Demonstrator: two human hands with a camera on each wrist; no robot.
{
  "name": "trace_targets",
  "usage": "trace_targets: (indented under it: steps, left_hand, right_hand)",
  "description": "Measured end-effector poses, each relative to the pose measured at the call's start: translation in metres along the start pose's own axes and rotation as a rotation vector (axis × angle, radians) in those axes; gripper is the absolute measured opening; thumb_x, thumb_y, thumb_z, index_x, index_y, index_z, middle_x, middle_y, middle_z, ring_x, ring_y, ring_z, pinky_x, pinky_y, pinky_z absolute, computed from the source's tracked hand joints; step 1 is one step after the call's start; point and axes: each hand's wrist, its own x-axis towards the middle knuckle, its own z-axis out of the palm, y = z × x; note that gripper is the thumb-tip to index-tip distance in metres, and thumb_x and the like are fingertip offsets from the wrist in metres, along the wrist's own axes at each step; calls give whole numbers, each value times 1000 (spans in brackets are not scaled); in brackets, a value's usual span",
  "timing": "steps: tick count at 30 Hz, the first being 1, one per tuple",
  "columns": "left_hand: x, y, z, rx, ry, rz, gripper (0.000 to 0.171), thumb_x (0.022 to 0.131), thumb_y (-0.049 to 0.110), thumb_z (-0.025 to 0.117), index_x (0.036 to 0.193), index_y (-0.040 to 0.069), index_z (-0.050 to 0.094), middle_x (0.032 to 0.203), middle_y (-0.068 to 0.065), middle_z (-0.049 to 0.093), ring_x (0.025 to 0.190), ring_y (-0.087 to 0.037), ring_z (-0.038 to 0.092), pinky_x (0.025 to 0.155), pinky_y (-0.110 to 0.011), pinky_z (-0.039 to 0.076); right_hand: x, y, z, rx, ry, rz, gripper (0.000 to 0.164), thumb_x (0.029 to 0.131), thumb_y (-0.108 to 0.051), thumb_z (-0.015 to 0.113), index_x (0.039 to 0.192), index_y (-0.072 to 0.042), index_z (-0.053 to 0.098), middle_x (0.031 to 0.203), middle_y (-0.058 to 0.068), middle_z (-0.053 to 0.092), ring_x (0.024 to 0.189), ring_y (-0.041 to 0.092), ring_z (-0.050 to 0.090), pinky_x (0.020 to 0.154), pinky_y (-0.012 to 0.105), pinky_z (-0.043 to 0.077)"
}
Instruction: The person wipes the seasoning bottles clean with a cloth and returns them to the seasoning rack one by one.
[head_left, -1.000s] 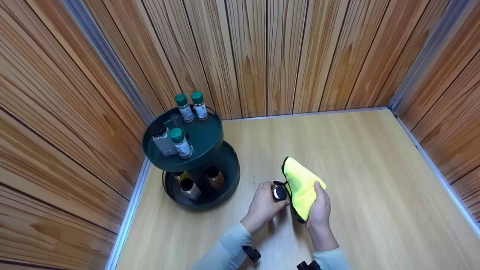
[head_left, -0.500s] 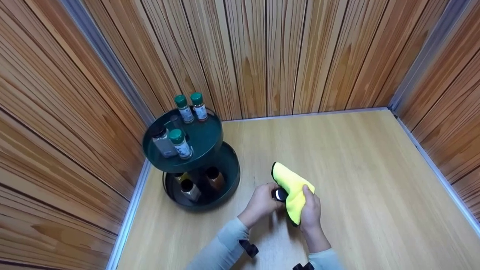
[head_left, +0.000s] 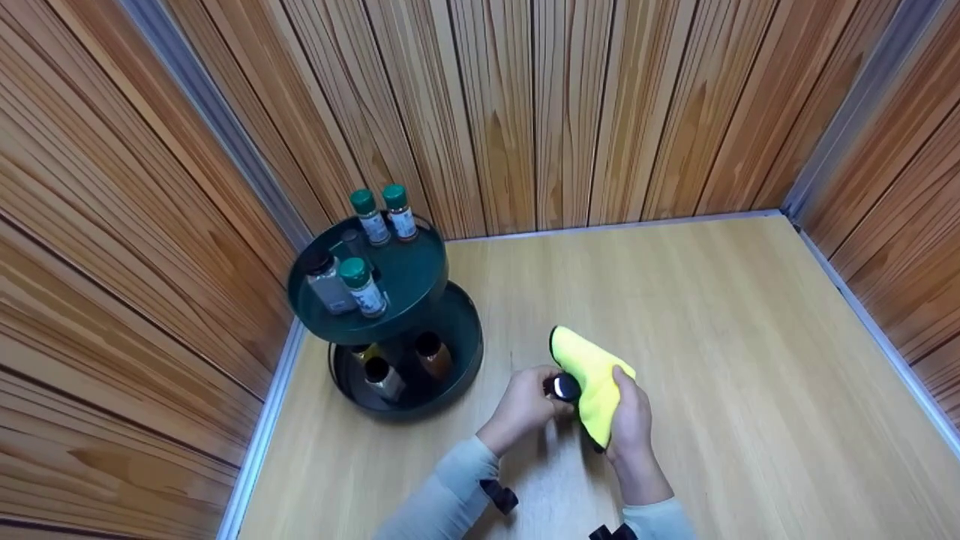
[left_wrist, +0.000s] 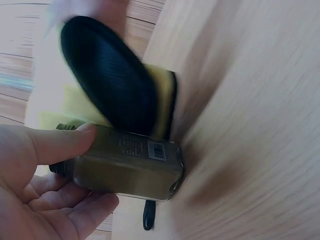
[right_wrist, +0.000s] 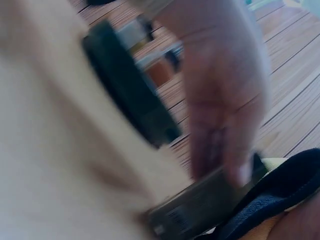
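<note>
My left hand grips a clear spice jar of brownish powder by its dark-capped end, thumb on one side and fingers curled under the other. A label with a barcode shows on the jar, which lies tilted above the tabletop. In my right hand is a yellow cloth with black edging, pinched with the thumb on top. Its dark underside is right at the jar's side in the left wrist view. The right hand's fingers are mostly hidden behind the cloth.
To the left stands a two-tier green turntable. Its upper tray bears several jars, among them a green-capped jar. The lower tray holds dark-capped jars, including a brown one. Wood-panelled walls close in the wooden tabletop.
The right hand has brought the cloth left and slightly nearer, against the jar, then a little back right. The left hand keeps its grip on the jar, almost in place.
</note>
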Motion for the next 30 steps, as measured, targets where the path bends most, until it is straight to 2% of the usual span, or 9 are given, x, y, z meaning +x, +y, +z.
trace_targets:
  steps: [2,4,9,12,15,17,22,24,30]
  left_hand:
    - [0,0,0,5,5,27,38,75,-2,83,111,9,74,107,-7,75,103,-27,68,88,-27,54]
    - [0,1,-1,-4,1,26,39,75,-3,83,111,7,74,107,-9,75,101,-27,68,87,-27,54]
    - [1,3,-4,4,-21,-38,43,75,0,86,115,8,72,111,-6,74,105,-22,68,92,-30,55]
    - [3,3,-5,21,-20,-62,47,75,3,88,119,5,71,113,-6,74,107,-22,68,95,-34,55]
    - [4,3,-5,17,-19,-66,47,76,3,88,119,5,71,113,-8,74,106,-22,68,96,-35,55]
    - [5,2,-4,15,-21,-45,43,75,1,87,115,6,72,111,-8,75,104,-21,69,94,-33,55]
    - [3,1,-3,32,-5,24,37,73,-3,85,105,10,74,104,-9,76,100,-25,70,86,-28,55]
    - [3,1,-3,30,-2,13,38,73,-2,86,107,9,74,106,-8,75,101,-24,69,87,-27,54]
    - [2,2,1,53,-13,-56,47,75,3,88,118,5,72,111,-7,75,103,-20,68,93,-33,55]
  right_hand:
    - [-2,-3,1,30,-21,-39,47,109,-41,43,118,3,60,91,4,68,77,15,65,65,29,55]
    - [-3,0,1,22,-23,-45,48,109,-41,42,116,2,60,89,4,67,75,15,64,64,29,55]
    - [4,20,-4,-96,36,28,45,109,-42,43,114,-2,62,86,1,66,74,13,63,66,28,54]
    - [10,27,-4,-151,42,74,44,109,-41,43,116,-1,61,86,0,66,76,12,64,68,28,54]
    - [11,21,-2,-132,48,84,45,109,-43,44,119,-2,60,89,0,67,79,13,65,70,28,55]
    - [8,12,0,-97,51,73,47,108,-44,43,121,-2,59,92,0,68,80,13,65,70,29,56]
    - [3,1,3,18,20,-18,49,107,-42,44,124,1,59,98,2,72,86,14,67,74,30,57]
    - [5,6,1,11,20,-14,48,108,-43,44,124,-1,60,98,1,71,87,13,67,76,29,57]
    - [8,34,-6,-100,69,88,46,109,-44,42,122,-4,60,93,-2,67,82,10,64,74,27,55]
